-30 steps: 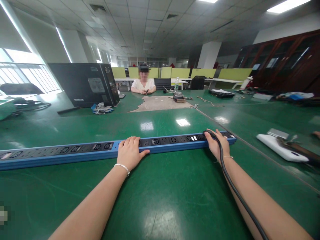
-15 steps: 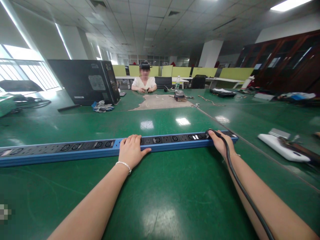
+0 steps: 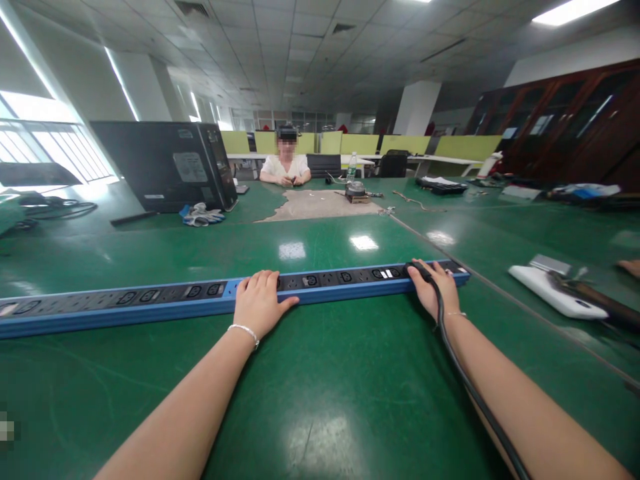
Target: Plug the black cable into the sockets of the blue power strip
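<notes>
Reaching forward over the green table (image 3: 320, 387) in the head view, both bare arms meet a long blue power strip (image 3: 345, 291), which lies crosswise on the tabletop with its black socket face up. The left hand (image 3: 259, 300) is draped over the strip near the middle of the view, fingers close together and thumb out to the side; from here I can't tell whether it grips or merely presses. Nearer the strip's right end, the right hand (image 3: 434, 292) is closed around a black plug (image 3: 419, 269), with its cable (image 3: 467, 380) trailing down along the forearm. I can't make out how far in the plug sits. Beyond, a work glove (image 3: 201, 215) lies beside a black computer case (image 3: 165, 167), and a person in white (image 3: 285, 168) sits across the table.
</notes>
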